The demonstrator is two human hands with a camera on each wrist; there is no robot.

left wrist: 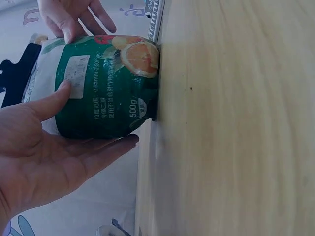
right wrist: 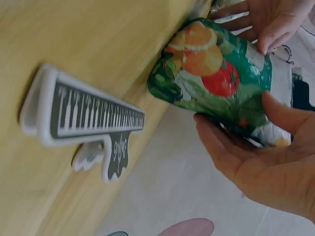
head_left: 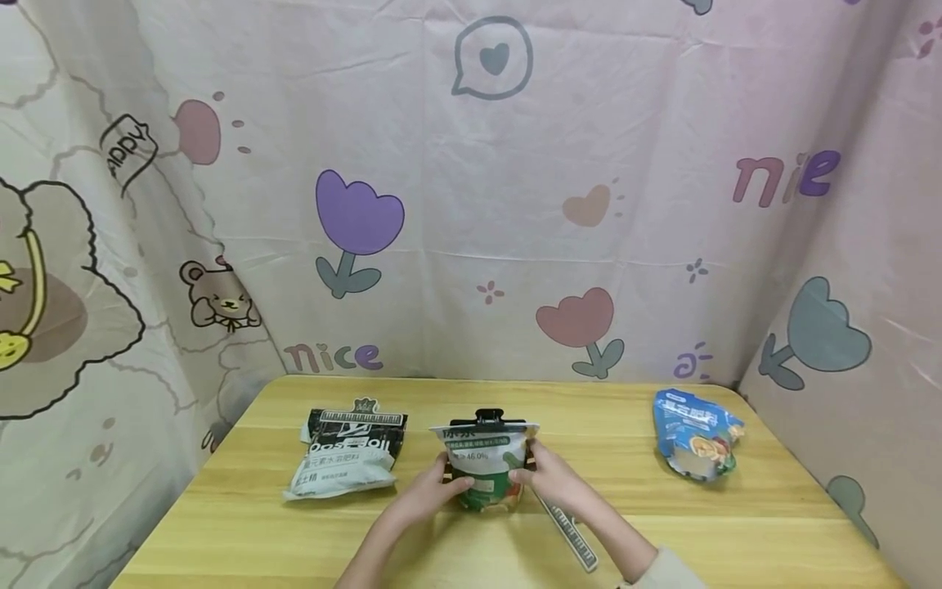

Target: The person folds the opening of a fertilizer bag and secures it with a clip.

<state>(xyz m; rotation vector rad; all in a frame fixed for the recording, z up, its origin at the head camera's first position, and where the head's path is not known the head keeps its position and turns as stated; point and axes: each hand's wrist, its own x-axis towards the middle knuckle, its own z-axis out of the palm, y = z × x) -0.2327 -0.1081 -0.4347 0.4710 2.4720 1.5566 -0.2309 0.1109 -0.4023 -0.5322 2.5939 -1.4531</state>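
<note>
Left hand (head_left: pixel 425 496) and right hand (head_left: pixel 553 474), at the surface (head_left: pixel 743 536), held the green pouch (head_left: pixel 482 465) between them, likely keeping it upright; right of it lay a blue pouch (head_left: pixel 693 435), across its top a black clip (head_left: pixel 489 424), probably for closure.

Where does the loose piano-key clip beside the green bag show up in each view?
Head: clip at the bottom, right of middle, partly hidden.
Left wrist: clip at the top edge near the middle, only a sliver showing.
Right wrist: clip large, in the left half, about mid-height.
Shared landmark: the green bag, in all three views.
</note>
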